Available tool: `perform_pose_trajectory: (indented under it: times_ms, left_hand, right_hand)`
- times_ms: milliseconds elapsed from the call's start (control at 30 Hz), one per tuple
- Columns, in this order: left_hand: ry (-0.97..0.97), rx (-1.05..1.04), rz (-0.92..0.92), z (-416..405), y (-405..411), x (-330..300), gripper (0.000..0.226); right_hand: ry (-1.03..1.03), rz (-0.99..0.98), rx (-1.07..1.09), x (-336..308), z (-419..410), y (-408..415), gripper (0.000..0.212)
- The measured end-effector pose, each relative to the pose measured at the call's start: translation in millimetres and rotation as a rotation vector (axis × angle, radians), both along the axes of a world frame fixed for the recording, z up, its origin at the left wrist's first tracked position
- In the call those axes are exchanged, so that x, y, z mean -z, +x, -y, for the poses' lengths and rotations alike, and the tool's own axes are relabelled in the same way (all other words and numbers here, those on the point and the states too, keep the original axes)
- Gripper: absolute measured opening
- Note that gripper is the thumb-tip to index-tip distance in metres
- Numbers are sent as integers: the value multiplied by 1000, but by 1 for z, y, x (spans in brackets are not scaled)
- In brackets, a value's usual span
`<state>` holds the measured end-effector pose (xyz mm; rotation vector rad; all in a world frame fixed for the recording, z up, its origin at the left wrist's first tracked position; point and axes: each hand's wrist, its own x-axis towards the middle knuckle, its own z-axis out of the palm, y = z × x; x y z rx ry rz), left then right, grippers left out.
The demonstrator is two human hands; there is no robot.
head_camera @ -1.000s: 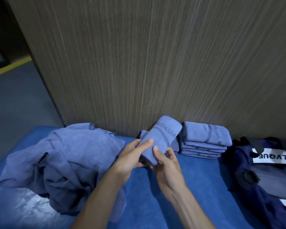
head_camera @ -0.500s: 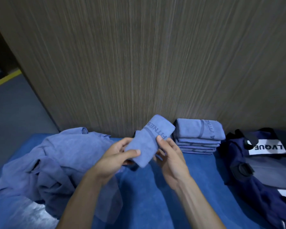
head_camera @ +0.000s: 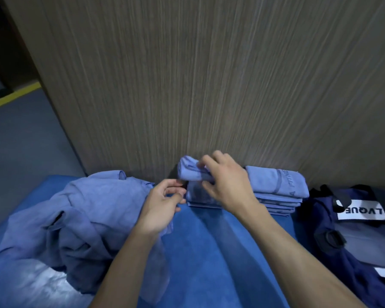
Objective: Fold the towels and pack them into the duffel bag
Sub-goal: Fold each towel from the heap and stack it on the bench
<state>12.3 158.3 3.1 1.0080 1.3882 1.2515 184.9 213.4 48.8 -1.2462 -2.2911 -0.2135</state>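
My right hand grips a folded light-blue towel and holds it on top of a small stack of folded towels against the wooden wall. My left hand hovers just left of that stack, fingers loosely curled, holding nothing. A second, taller stack of folded towels stands right of my right hand. A heap of unfolded light-blue towels lies at the left. The navy duffel bag with a white label lies at the far right.
Everything rests on a blue cloth-covered surface. A wood-grain wall panel rises directly behind the stacks. Grey floor with a yellow line shows at the left.
The folded towel moved from both hands in front of me to the stack at the wall. My left hand let go of it and drew back left.
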Motion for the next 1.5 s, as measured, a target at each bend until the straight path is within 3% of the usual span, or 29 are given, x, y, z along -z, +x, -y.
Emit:
perform_pose_trajectory:
  times_ms: [67, 133, 333, 600, 700, 767, 867, 967, 1100, 1233, 1367, 1500]
  left_hand:
    - [-14, -21, -5, -1, -2, 3, 26]
    - [-36, -17, -46, -4, -5, 10, 30]
    - [-79, 65, -135, -5, -3, 19, 43]
    - [-2, 14, -64, -5, 1, 16, 41]
    - [53, -138, 34, -10, -2, 11, 42]
    - [29, -156, 133, -9, -1, 10, 36]
    - [-83, -56, 311, -2, 8, 6, 34]
    - [-118, 58, 444, 3, 17, 1, 26]
    - [-3, -33, 471, 3, 20, -5, 24]
    - [65, -97, 510, 3, 14, -13, 18]
    - [39, -62, 403, 7, 16, -12, 13]
    - [-35, -86, 335, 5, 22, 2, 22]
  right_hand:
    - [84, 186, 26, 15, -4, -10, 40]
    - [150, 241, 52, 31, -5, -13, 42]
    - [179, 267, 98, 49, 0, -12, 45]
    - [121, 242, 93, 45, 4, -4, 46]
    - [27, -79, 56, 26, 13, -9, 31]
    - [-98, -492, 44, 18, 18, -13, 26]
    - [-361, -1105, 86, 14, 23, -19, 31]
    - [-687, -1482, 105, 13, 25, -17, 23]
    - [-986, -1658, 73, 5, 35, -12, 15]
    - [-1225, -1607, 44, 4, 54, -10, 3]
    - [-1264, -1674, 67, 11, 57, -7, 12]
    - [-1207, -1837, 142, 20, 52, -8, 24]
